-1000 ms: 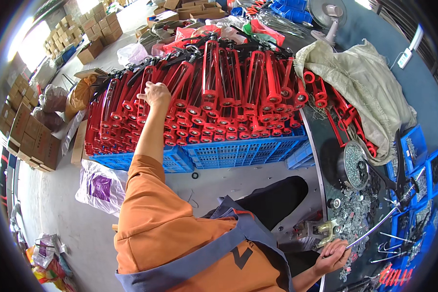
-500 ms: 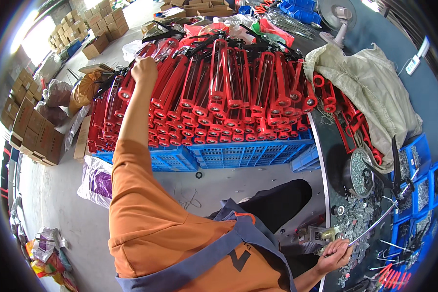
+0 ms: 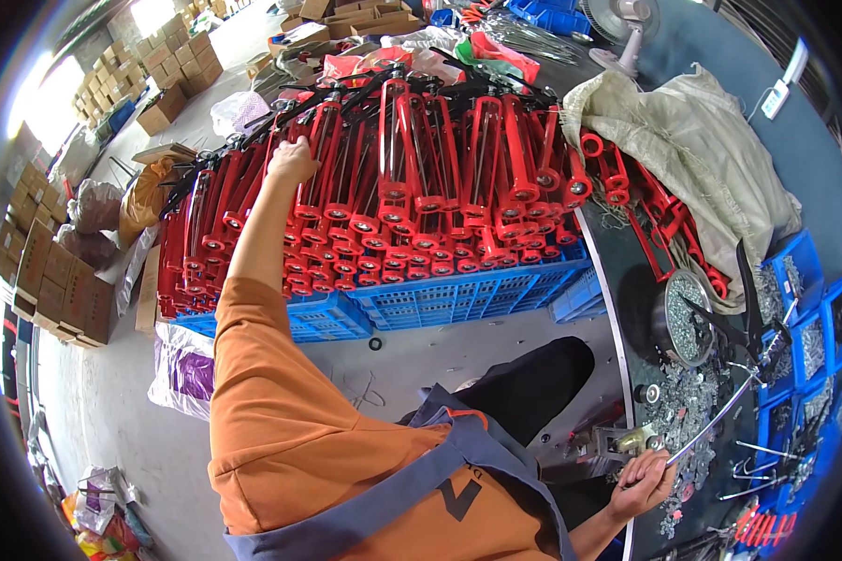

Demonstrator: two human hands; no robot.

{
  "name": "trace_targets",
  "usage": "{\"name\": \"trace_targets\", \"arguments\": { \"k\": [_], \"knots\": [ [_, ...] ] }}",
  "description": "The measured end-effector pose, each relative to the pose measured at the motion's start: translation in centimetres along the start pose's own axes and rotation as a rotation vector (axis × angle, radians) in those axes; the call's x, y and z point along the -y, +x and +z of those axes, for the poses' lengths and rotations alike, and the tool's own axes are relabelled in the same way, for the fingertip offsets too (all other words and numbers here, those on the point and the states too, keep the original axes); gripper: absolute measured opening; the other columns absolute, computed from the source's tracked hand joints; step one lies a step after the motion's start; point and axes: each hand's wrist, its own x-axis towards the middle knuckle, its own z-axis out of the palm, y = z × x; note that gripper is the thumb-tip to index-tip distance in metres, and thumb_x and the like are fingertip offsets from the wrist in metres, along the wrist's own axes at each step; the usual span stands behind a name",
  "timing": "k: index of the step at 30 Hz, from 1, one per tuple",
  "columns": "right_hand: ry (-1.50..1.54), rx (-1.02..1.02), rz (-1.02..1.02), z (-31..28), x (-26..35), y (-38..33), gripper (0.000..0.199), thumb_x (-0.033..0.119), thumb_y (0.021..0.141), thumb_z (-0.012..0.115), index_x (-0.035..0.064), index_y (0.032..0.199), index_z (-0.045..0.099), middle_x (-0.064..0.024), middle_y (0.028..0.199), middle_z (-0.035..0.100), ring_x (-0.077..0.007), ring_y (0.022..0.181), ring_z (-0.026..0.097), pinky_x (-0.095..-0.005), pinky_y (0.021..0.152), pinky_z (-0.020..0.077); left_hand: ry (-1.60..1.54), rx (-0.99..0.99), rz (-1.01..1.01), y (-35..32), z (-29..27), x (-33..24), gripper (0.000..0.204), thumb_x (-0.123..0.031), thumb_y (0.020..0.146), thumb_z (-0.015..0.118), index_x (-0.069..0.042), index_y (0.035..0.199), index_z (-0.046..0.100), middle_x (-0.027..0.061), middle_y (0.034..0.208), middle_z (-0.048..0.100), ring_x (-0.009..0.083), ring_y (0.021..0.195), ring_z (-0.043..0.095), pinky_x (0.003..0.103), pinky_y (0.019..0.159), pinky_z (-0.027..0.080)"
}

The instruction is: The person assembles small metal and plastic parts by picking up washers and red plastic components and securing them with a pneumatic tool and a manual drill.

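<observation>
My left hand (image 3: 293, 162) is at the upper left of a high pile of red caulking guns (image 3: 393, 150) with black handles. Its fingers are bent around the barrel of one gun in the top layer; part of the grip is hidden. Down at the right, my right hand (image 3: 645, 481) is closed around the end of a thin metal rod (image 3: 711, 425). The rod slants up across the bench to a black trigger handle (image 3: 750, 318) at its far end.
Blue plastic crates (image 3: 468, 294) carry the pile. On the dark bench stands a round metal bowl (image 3: 688, 318) of small parts, with loose pieces scattered below it. Blue bins (image 3: 812, 351) line the right edge. A pale woven sack (image 3: 692, 159) covers more red frames.
My left hand has shifted lower and a little right along the top of the pile. My right hand keeps its hold on the rod. The whole view has turned slightly.
</observation>
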Motion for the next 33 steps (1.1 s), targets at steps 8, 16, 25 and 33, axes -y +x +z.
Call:
{"name": "trace_targets", "arguments": {
  "k": [8, 16, 25, 33],
  "knots": [
    [0.315, 0.136, -0.071, -1.0, 0.6, -1.7, 0.025, 0.009, 0.092, 0.043, 0.0056, 0.069, 0.034, -0.0011, 0.058, 0.028, -0.0063, 0.042, 0.025, -0.0181, 0.030, 0.0186, -0.360, -0.474, 0.580, -10.7, -4.0, -9.8, 0.035, -0.028, 0.084, 0.065, -0.002, 0.107, 0.060, 0.0149, 0.102, 0.064, 0.0301, 0.095, 0.063, 0.040, 0.082, 0.050],
    [0.022, 0.377, 0.010, -1.2, 0.3, -4.1, 0.026, 0.009, 0.085, 0.059, -0.0012, 0.064, 0.048, -0.0067, 0.057, 0.047, -0.0148, 0.046, 0.043, -0.0276, 0.043, 0.0317, -2.184, 1.173, 1.430, -31.8, -5.6, -29.6, 0.114, -0.044, 0.069, 0.079, -0.003, 0.148, 0.009, 0.0222, 0.149, 0.021, 0.0325, 0.140, 0.019, 0.046, 0.109, 0.026],
    [-0.085, 0.031, 0.266, -5.8, 0.0, -9.7, 0.029, 0.014, 0.090, 0.057, 0.0005, 0.066, 0.047, -0.0041, 0.056, 0.041, -0.0141, 0.049, 0.040, -0.0292, 0.045, 0.0320, -2.178, 1.348, 1.268, -41.0, -6.9, -37.0, 0.076, -0.034, 0.083, 0.061, -0.009, 0.145, 0.025, 0.0312, 0.135, 0.038, 0.0393, 0.119, 0.050, 0.046, 0.091, 0.050],
    [-0.112, 0.075, 0.319, -8.9, -7.7, -10.7, 0.030, 0.025, 0.091, 0.059, -0.0029, 0.082, 0.054, -0.0101, 0.077, 0.050, -0.0190, 0.063, 0.051, -0.0323, 0.053, 0.0411, -1.940, 0.949, 1.909, -41.4, -3.7, -39.1, 0.045, -0.019, 0.085, 0.054, -0.004, 0.127, 0.053, 0.0269, 0.115, 0.056, 0.0435, 0.104, 0.057, 0.047, 0.087, 0.050]
  ]
}}
